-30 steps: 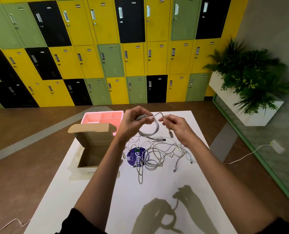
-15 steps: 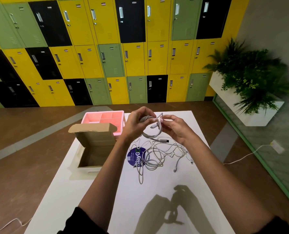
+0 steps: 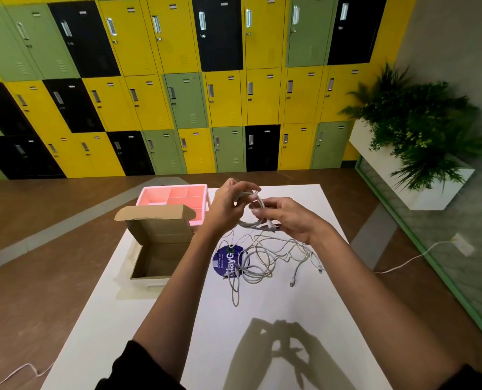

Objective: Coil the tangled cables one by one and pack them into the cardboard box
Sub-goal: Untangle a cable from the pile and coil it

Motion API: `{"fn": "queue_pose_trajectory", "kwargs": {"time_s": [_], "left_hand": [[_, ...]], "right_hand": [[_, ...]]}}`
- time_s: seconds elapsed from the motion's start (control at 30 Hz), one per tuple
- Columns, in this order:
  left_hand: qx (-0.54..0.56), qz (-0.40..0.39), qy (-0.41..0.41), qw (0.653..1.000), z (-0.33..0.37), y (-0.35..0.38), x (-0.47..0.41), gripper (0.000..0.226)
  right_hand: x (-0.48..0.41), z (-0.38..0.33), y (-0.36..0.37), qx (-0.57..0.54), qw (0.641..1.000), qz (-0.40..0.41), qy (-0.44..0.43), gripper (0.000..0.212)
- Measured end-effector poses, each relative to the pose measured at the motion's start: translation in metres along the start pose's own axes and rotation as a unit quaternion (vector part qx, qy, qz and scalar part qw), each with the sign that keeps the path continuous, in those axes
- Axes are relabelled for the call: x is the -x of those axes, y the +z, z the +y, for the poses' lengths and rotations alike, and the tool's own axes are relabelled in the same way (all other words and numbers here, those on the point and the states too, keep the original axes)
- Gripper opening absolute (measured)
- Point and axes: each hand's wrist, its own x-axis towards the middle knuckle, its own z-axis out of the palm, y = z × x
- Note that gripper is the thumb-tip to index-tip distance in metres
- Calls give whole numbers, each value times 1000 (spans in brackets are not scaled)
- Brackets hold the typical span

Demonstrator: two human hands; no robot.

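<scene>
Above the far half of the white table (image 3: 262,333), my left hand (image 3: 225,209) grips a small coil of grey cable (image 3: 251,223) at its top. My right hand (image 3: 287,218) pinches the same coil from the right, near its plug end. Under both hands lies a tangled pile of pale cables (image 3: 265,260), with loose ends and plugs trailing to the right and toward me. The cardboard box (image 3: 155,249) stands open at the left edge of the table, its lid flap raised; its inside looks bare.
A pink compartment tray (image 3: 172,198) sits behind the box. A round blue sticker (image 3: 224,261) lies under the cable pile. Lockers line the far wall, a planter stands at the right, and a white cord (image 3: 408,258) runs across the floor there.
My right hand has moved left and closed in on the coil held by my left hand. The coil has grown tighter and both hands sit closer together.
</scene>
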Motion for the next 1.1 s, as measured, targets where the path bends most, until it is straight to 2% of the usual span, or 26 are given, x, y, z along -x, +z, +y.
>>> {"fn": "queue_pose_trajectory", "kwargs": {"time_s": [0.2,0.33,0.43,0.53,0.63,0.8,0.97,1.1], "left_hand": [[-12,20,-3,1000,-3,3,3,16],[-24,30,-12,999,-5,5,5,16],[-32,39,-13,999,-9,3,6,16],[-59,39,4,997,-11,5,6,18],[-85,30,23,996,-14,5,6,22],[-82,4,39,996,-27,-11,0,35],[-61,-32,32,997,-32,-11,-1,28],[-3,-37,17,999,-28,-7,1,19]], "right_hand": [[3,-10,-2,124,991,56,3,29],[5,-17,-3,212,968,134,-6,26],[9,-25,-3,226,968,107,4,15],[12,-30,2,279,958,63,20,18],[14,-32,3,309,949,58,10,17],[20,-31,-9,275,961,37,-8,17],[20,-25,-12,271,962,6,-6,14],[23,-17,-15,232,972,-7,21,13]]}}
